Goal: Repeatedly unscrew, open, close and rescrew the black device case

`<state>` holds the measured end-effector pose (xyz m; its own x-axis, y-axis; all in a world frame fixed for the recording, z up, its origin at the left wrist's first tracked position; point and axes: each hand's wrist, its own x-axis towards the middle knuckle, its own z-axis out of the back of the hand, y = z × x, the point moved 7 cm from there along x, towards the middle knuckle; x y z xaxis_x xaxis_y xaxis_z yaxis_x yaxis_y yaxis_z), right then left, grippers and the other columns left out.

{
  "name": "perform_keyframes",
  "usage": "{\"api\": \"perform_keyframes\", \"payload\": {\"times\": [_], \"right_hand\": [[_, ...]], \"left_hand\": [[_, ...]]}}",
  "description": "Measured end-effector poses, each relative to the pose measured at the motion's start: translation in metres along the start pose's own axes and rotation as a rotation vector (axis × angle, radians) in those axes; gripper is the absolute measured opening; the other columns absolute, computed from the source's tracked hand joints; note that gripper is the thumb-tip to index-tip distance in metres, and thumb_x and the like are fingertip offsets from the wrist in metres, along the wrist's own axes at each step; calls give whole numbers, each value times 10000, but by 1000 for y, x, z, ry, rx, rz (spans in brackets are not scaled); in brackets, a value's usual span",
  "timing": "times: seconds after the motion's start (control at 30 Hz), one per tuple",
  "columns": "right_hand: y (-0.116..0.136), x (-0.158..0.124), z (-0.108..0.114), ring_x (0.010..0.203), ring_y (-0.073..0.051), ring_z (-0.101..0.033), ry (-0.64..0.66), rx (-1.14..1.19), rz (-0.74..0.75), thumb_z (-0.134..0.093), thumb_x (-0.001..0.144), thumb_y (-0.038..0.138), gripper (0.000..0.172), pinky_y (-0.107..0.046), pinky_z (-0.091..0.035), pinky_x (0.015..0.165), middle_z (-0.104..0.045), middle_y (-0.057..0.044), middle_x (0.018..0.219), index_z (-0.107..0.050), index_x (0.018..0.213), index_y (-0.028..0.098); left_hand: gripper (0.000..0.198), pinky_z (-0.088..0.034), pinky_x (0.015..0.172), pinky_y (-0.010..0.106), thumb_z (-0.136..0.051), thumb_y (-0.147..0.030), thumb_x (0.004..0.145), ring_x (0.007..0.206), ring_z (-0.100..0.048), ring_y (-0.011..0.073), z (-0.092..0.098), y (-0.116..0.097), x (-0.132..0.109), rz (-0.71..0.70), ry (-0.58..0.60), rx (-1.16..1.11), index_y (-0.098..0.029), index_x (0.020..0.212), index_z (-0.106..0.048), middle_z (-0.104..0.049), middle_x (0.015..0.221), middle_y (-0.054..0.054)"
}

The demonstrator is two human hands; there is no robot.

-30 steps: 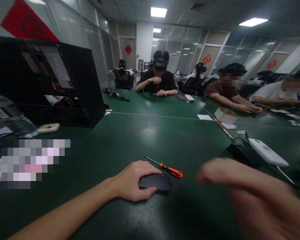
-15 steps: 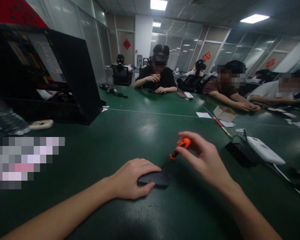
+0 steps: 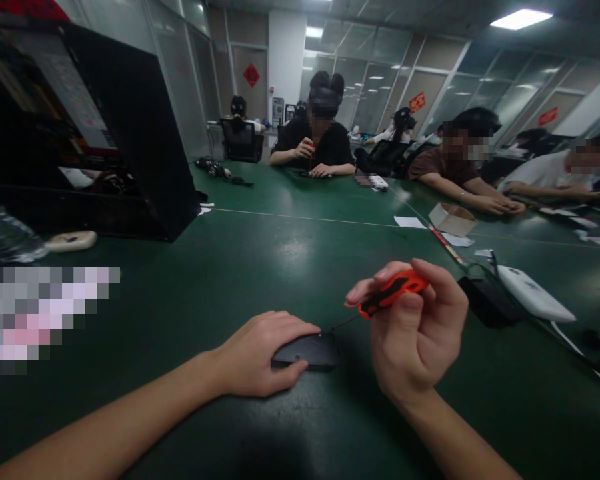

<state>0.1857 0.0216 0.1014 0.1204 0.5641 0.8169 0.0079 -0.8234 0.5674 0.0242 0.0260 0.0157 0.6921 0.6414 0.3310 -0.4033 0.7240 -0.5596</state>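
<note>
Orange-and-black, the screwdriver (image 3: pixel 387 295) was gripped in my right hand (image 3: pixel 417 337); my left hand (image 3: pixel 260 353) clasped the dark device (image 3: pixel 316 351) on the green table (image 3: pixel 220 267). Slanted pressure could have skidded the screwdriver into that hand.

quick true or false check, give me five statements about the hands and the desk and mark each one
1. The right hand holds an orange-and-black screwdriver. True.
2. The left hand grips a black device. True.
3. The screwdriver's shaft points away from the black device. False: it points toward it.
4. An open computer case stands at the left of the green table. True.
5. The black device lies inside the computer case. False: it is on the green table.
</note>
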Motion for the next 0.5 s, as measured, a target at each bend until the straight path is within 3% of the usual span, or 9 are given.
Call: {"api": "perform_keyframes", "payload": {"times": [0.2,0.5], "right_hand": [[-3,-9,-3,742,-131,-687,-13,13,9,-435,1043,254,265,-346,-622,650,-550,-7,1047,-518,1276,350],[-5,-14,-10,758,-126,-683,82,28,38,-427,1043,209,305,-331,-608,663,-547,-11,1052,-511,1308,336]], "left_hand": [[469,-503,993,425,-626,-294,916,1119,-655,265,-1,0,-2,-13,5,6,-191,1369,-561,-690,1284,99],[474,-516,959,415,-613,-293,923,1085,-663,258,0,-3,-3,-30,-21,34,-186,1381,-553,-699,1253,101]]}}
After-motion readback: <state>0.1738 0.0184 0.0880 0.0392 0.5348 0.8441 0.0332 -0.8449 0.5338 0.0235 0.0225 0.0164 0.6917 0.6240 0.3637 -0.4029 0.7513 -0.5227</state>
